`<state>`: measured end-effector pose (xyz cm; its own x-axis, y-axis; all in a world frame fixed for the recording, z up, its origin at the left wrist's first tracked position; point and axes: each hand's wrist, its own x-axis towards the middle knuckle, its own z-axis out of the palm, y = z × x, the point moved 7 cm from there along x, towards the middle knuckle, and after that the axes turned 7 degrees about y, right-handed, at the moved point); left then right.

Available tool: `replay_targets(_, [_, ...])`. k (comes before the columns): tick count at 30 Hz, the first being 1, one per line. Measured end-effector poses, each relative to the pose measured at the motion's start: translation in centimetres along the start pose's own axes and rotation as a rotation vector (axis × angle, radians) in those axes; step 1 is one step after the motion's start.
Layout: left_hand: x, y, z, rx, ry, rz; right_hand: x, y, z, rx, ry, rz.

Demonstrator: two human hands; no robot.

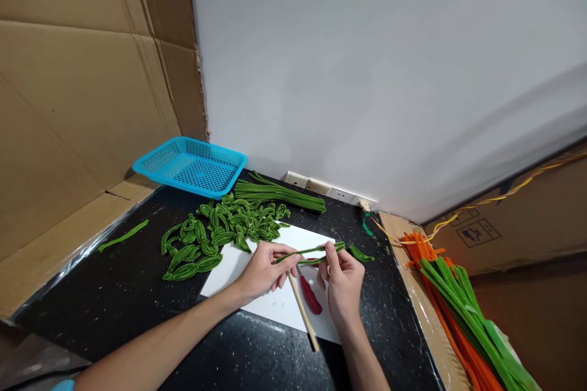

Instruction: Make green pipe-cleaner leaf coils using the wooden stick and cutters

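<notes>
Black table [220, 354] before us, white sheet [266, 306] on it, leaves [222, 236] by the sheet's far left side. Above the sheet, our left hand [266, 267] and right hand [342, 279] pinch the green strip [306, 251], its strands spanning between our fingers.

Head camera above hands [302, 272], facing forward and down.

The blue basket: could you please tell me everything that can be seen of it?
The blue basket is shallow and roughly rectangular, with rounded corners and a smooth, flared rim. It looks like plastic; small holes pierce its floor and sides. It sits open side up at the far left corner of the black table, beside the cardboard. Neither hand touches it.
</notes>
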<state>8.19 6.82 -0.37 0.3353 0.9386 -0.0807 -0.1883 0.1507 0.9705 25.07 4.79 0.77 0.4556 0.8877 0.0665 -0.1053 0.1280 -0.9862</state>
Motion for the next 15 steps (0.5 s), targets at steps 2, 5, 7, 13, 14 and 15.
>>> replay_targets(2, [-0.1,0.3,0.3,0.000,-0.023,-0.010,-0.2,0.0,0.3,0.019,-0.026,0.033])
replay_targets(5, [-0.3,0.7,0.7,-0.013,-0.051,-0.011,-0.6,-0.5,1.1,-0.016,-0.095,0.038])
replay_targets(7, [-0.4,0.7,0.8,-0.012,-0.057,-0.008,-0.8,-0.7,1.6,-0.056,-0.139,0.031])
replay_targets(13, [-0.3,0.5,0.8,0.035,-0.080,-0.011,-1.1,-0.3,2.1,-0.104,-0.191,0.021])
replay_targets(14, [-0.4,0.6,0.8,0.057,-0.087,-0.006,-1.1,-0.2,2.0,-0.108,-0.174,0.015])
replay_targets(15, [-0.4,0.7,0.9,0.084,-0.095,0.002,-1.0,-0.3,1.9,-0.111,-0.157,0.007])
